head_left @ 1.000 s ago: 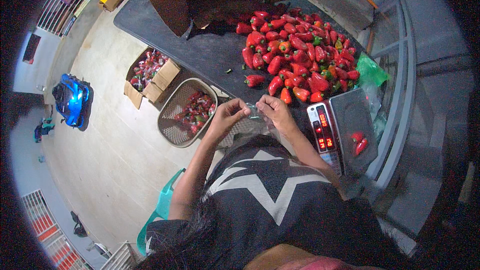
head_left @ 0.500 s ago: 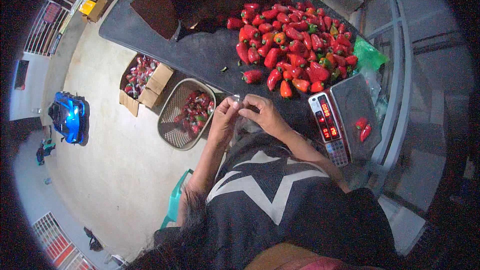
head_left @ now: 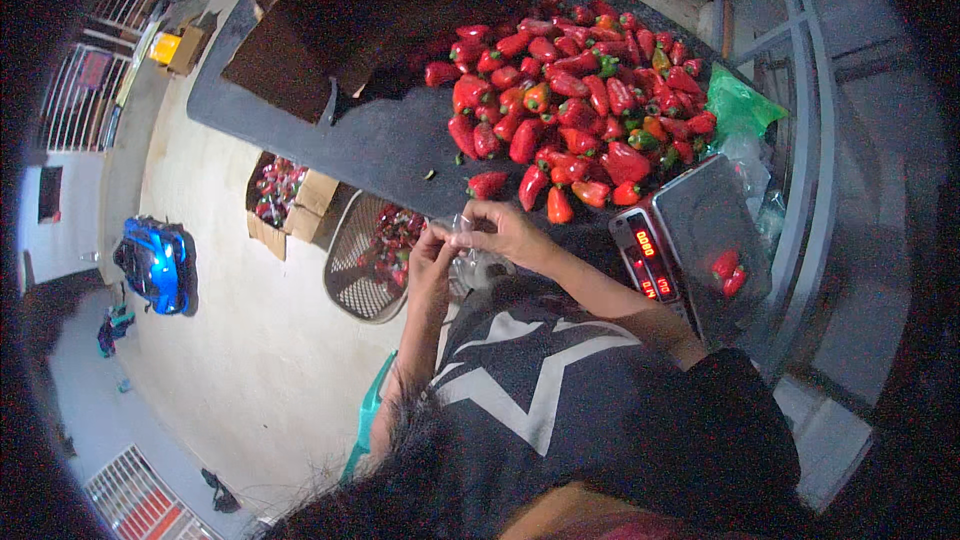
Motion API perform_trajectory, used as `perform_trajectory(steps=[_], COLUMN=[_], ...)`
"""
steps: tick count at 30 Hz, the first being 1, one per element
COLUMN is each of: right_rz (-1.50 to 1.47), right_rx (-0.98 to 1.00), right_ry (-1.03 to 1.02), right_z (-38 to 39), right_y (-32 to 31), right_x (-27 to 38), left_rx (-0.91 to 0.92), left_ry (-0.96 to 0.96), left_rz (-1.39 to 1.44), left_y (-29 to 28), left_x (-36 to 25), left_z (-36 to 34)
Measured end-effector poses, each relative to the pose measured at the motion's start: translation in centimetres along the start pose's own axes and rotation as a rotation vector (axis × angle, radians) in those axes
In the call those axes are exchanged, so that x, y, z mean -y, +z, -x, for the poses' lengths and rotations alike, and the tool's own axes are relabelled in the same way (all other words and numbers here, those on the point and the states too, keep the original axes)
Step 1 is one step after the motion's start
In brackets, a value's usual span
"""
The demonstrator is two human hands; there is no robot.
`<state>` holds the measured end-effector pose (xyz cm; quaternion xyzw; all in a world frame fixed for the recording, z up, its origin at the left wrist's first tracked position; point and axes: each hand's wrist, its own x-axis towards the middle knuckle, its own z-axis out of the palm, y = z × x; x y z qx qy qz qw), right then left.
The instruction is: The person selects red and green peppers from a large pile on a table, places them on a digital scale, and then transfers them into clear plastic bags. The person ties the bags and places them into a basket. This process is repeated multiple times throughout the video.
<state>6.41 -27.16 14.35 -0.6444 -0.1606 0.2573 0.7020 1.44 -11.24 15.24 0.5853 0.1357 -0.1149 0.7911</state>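
Observation:
My left hand and my right hand come close together at the table's near edge, in front of my body. Both pinch the top of a small clear plastic bag, which hangs below the fingers. A large heap of red peppers, some tinged orange or green, covers the dark table beyond my hands. To the right of my right hand stands a digital scale with a lit red display. Two or so small red peppers lie on its plate.
A plastic basket and a cardboard carton, both holding bagged peppers, stand left of the table. A big open cardboard box sits at the back. Green plastic lies beyond the scale. A blue shiny vehicle-like object is on the floor.
The clear bag now hangs visibly lower and fuller between my fingers. My view has shifted, and both hands sit slightly lower in it. The peppers on the scale remain there.

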Motion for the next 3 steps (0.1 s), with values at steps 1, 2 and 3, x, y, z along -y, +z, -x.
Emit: perform_trajectory(steps=[1, 2, 3], right_rz=[0.002, 0.081, 0.149], right_rx=[0.045, 0.017, 0.008], right_ry=[0.009, -0.003, 0.002], right_z=[-0.2, -0.3, -0.4], right_y=[-0.6, -1.1, -1.6], right_x=[-0.4, -0.9, -1.5], left_rx=[-0.004, -0.001, 0.042], left_ry=[-0.017, -0.025, -0.084], left_rz=[0.091, 0.189, 0.212], left_y=[0.1, 0.0, -0.5], left_x=[0.4, 0.8, 1.0], left_z=[-0.5, -1.0, -1.5])
